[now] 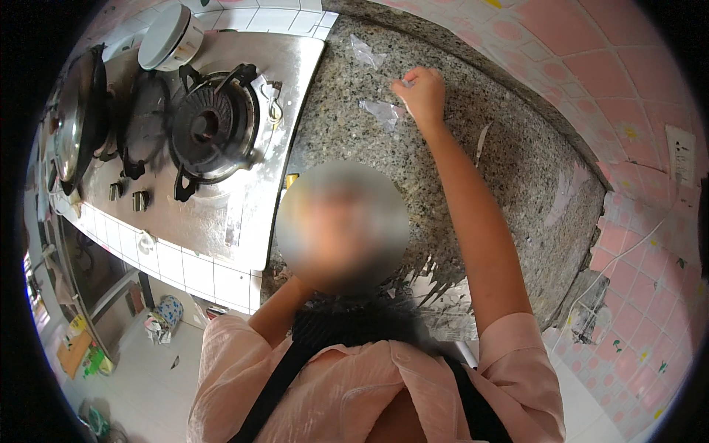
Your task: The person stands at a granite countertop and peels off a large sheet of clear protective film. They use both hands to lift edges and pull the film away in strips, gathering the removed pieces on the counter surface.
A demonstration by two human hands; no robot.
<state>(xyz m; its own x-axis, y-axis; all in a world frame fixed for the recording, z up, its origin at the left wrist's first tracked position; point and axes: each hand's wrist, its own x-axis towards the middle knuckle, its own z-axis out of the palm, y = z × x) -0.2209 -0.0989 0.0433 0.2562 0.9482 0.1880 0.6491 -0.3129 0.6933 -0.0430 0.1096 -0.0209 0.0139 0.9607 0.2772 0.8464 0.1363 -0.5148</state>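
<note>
My right hand is over the far part of the speckled granite countertop, fingertips pinched on a small piece of clear plastic film. Two crumpled scraps of similar film lie close by: one scrap just left of the hand and another scrap further back. My left forearm reaches in from below. A round blurred patch covers the left hand, so its fingers and anything in them cannot be made out. A small yellow item peeks out at the edge of that patch.
On the left stands a steel gas stove with a black burner, a lidded wok and a white lidded pot. A thin strip lies right of my arm. Pink tiled wall bounds the counter; a cable hangs from a socket.
</note>
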